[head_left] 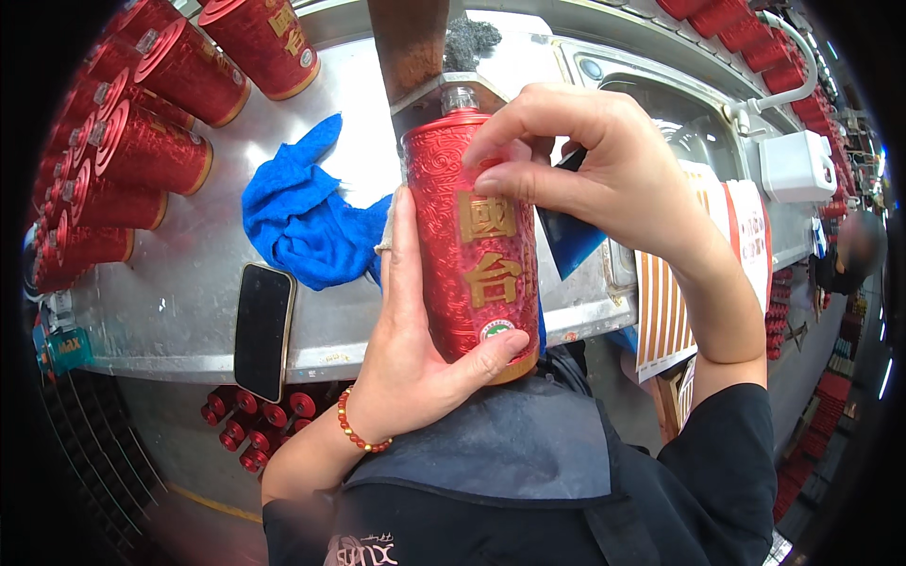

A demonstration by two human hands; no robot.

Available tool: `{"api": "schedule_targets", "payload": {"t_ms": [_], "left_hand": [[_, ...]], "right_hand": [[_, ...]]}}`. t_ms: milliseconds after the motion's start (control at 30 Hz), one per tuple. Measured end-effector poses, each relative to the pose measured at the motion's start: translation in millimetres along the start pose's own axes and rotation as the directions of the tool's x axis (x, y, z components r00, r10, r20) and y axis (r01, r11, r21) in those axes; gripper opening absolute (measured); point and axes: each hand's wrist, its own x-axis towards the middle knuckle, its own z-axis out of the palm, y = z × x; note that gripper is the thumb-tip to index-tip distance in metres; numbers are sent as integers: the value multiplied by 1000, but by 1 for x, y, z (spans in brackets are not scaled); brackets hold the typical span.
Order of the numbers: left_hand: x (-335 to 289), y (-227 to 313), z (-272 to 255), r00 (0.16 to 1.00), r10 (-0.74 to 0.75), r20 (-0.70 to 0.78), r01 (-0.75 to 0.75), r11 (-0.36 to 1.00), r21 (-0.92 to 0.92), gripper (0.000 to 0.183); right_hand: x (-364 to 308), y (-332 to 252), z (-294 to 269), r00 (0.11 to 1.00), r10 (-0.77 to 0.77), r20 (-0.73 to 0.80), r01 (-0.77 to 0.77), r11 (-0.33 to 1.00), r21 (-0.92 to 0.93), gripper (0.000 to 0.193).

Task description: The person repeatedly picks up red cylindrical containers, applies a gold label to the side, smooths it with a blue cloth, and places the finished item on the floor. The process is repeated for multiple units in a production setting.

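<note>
A red embossed bottle (439,245) with gold characters, a gold base band and a clear glass neck is held up in front of me. My left hand (415,354) wraps its lower left side, with the thumb across the front near a small round green-and-white sticker (497,329). My right hand (590,165) is at the upper front of the bottle, thumb and forefinger closed in a pinch just above the gold characters. Whatever those fingertips may hold is too small to make out. A dark blue flat piece (569,243) shows behind the right hand.
A blue cloth (307,222) and a phone (263,330) lie on the metal worktop (203,325). Several red bottles (156,151) crowd the left. A sink (698,127), a tap (793,90), a white jug (795,167) and gold-striped sheets (665,311) are on the right.
</note>
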Motion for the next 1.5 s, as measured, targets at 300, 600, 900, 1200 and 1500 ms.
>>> {"api": "schedule_targets", "payload": {"t_ms": [300, 600, 900, 1200, 1500], "left_hand": [[28, 4, -1, 982, -51, -180, -31, 905, -424, 97], [48, 10, 3, 984, -89, -156, -17, 820, -572, 85], [47, 10, 0, 989, -94, -118, 10, 822, -570, 85], [47, 8, -3, 994, -69, -87, 4, 809, -588, 86], [58, 9, -7, 984, -43, -172, -40, 892, -451, 78]], "right_hand": [[-5, 1, -2, 977, 107, -186, -118, 992, -45, 37], [-35, 2, 14, 884, 467, 7, -423, 794, 437, 68], [-37, 7, 24, 841, 540, 26, -470, 707, 528, 76], [-38, 12, 26, 850, 526, 17, -455, 719, 526, 76], [-29, 5, 18, 895, 429, -122, -338, 830, 443, 72]]}}
